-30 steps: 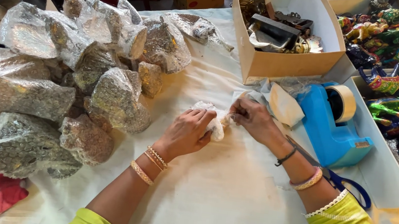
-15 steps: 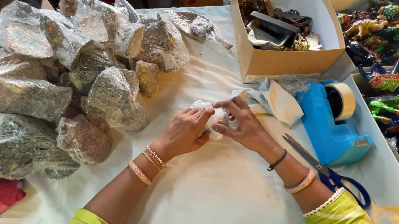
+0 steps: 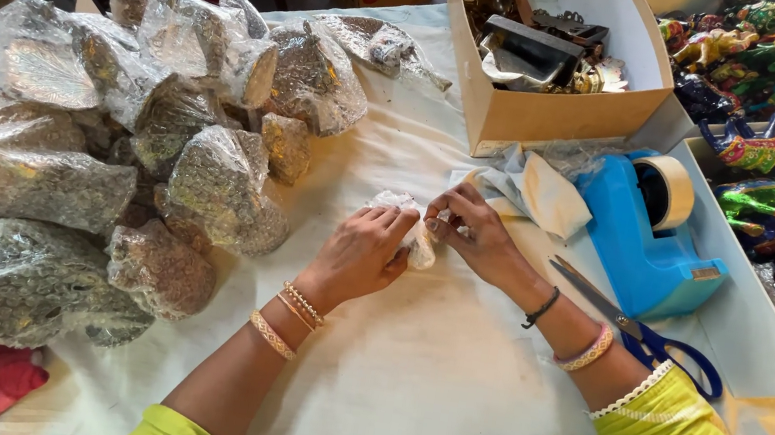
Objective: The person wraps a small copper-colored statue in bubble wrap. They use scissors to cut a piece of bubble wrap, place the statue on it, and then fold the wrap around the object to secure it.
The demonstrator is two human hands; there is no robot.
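Left hand (image 3: 364,255) cups a small bubble-wrapped bundle (image 3: 411,231) from above, w/ fingers curled over it, pinning it to the white-covered desk (image 3: 446,377). Right hand (image 3: 471,234) pinches the wrap's edge on the bundle's right side, likely to keep the fold closed. Bundle sits between both hands, mid-desk. Blue tape dispenser (image 3: 643,233) & scissors (image 3: 645,329) lie near the right hand; wrapped parcels (image 3: 113,159) pile up on the left.

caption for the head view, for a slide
Both hands, left hand and right hand, press a small bubble-wrapped bundle on a white-covered table, beside a blue tape dispenser.
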